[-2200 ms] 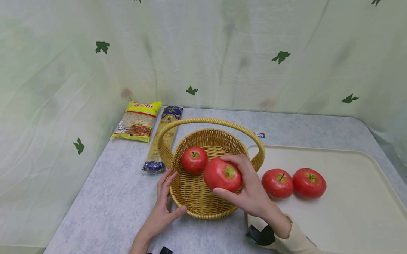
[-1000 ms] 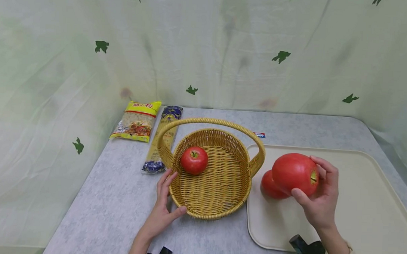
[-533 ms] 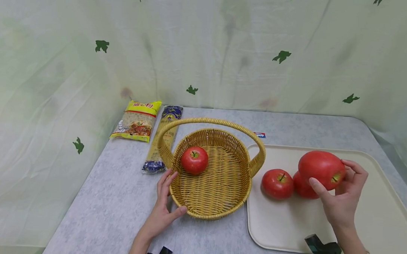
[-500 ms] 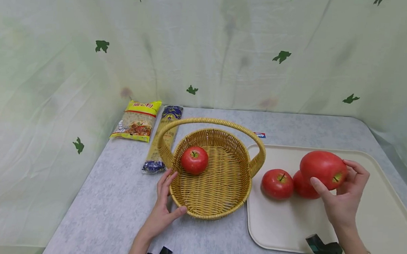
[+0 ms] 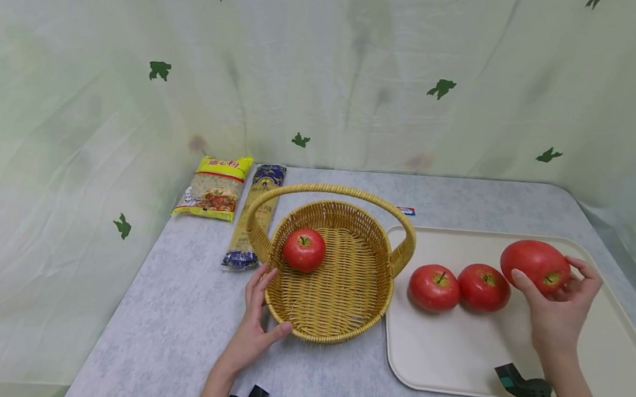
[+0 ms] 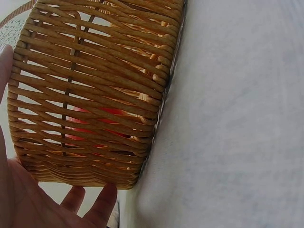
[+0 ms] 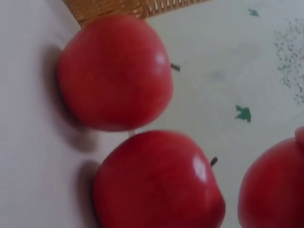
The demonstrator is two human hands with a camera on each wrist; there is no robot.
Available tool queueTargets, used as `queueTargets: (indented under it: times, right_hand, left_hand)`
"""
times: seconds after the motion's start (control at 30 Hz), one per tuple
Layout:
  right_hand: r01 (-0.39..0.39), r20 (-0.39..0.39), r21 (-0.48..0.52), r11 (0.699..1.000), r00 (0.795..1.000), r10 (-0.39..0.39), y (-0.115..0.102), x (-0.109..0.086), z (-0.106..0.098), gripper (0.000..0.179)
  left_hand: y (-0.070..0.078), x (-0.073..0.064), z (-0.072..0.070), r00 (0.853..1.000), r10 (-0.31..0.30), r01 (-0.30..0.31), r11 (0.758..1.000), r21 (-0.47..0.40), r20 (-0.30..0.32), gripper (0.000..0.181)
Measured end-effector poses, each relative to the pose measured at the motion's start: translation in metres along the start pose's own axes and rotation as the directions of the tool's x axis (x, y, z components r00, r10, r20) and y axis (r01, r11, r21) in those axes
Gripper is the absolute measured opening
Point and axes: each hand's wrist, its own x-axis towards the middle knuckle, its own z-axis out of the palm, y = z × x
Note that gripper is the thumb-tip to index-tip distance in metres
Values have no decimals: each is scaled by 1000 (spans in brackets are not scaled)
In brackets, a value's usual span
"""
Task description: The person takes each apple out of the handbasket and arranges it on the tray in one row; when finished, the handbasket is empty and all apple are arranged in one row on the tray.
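My right hand [image 5: 562, 312] grips a red apple [image 5: 532, 264] above the right part of the cream tray [image 5: 449, 355]. Two more apples lie side by side on the tray, a left apple [image 5: 433, 288] and a right apple [image 5: 484, 288]. In the right wrist view the held apple [image 7: 275, 190] is cut off by the edge. A round wicker basket [image 5: 340, 304] with an arched handle stands left of the tray, with one apple [image 5: 304, 250] inside. My left hand [image 5: 250, 336] rests against the basket's near left side, fingers spread and thumb at the rim.
Behind the basket on the left lie a yellow food packet [image 5: 213, 189] and a long packet of spaghetti [image 5: 254, 219]. A small red and blue wrapper [image 5: 406, 211] lies behind the tray. A pale curtain [image 5: 354, 77] closes off the back and sides.
The right hand has carried its apple from above the basket rightward over the two tray apples to the tray's right part. The left hand and basket have stayed put.
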Motion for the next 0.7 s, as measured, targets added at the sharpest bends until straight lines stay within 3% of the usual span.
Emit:
queueTargets:
  times: [0.23, 0.47, 0.7]
  right_hand:
    - [-76, -41, -66, 995, 996, 74, 7, 7, -7, 73]
    - [-134, -72, -282, 950, 990, 118, 32, 16, -22, 76]
    - [-165, -81, -417, 894, 986, 145, 50, 25, -33, 76]
  left_hand:
    - [-3, 0, 0, 1000, -5, 5, 1000, 0, -1, 89]
    - [-26, -1, -1, 1000, -15, 15, 1000, 18, -5, 92]
    - [-9, -1, 0, 1000, 5, -5, 1000, -14, 0, 89]
